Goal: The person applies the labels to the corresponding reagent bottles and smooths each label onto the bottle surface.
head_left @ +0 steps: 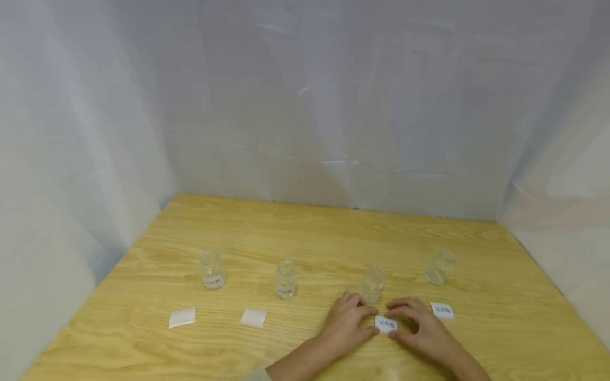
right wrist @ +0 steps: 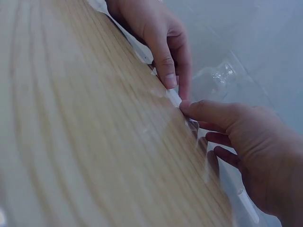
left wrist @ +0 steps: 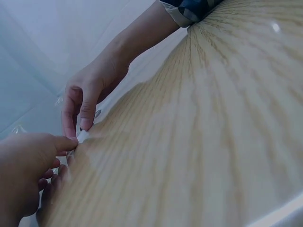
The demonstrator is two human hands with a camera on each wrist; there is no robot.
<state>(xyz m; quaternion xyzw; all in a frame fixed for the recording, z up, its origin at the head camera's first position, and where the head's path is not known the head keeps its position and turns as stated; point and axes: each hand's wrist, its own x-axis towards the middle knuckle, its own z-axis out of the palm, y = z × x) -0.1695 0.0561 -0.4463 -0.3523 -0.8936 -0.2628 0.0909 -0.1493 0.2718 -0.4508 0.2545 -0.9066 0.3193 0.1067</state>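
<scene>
A small white paper label [head_left: 386, 324] with dark printed characters lies between my two hands. My left hand [head_left: 347, 324] holds its left edge, the thumb at the lower corner and a finger at the upper one. At the opposite edge my right hand [head_left: 424, 330] holds it with thumb and forefinger. Both wrist views show the thumbs at the ends of the white label [right wrist: 173, 98], close over the table. Just behind the hands stands a clear glass bottle [head_left: 373, 283], its base partly behind the left fingers.
Another clear bottle [head_left: 439, 267] stands at the right, with a printed label [head_left: 441, 310] before it. Leftward stand two labelled bottles, one middle [head_left: 286, 279] and one far left [head_left: 212, 270]. Before them lie plain white slips [head_left: 253, 317]. White sheeting [head_left: 333, 106] surrounds the wooden table [head_left: 324, 227].
</scene>
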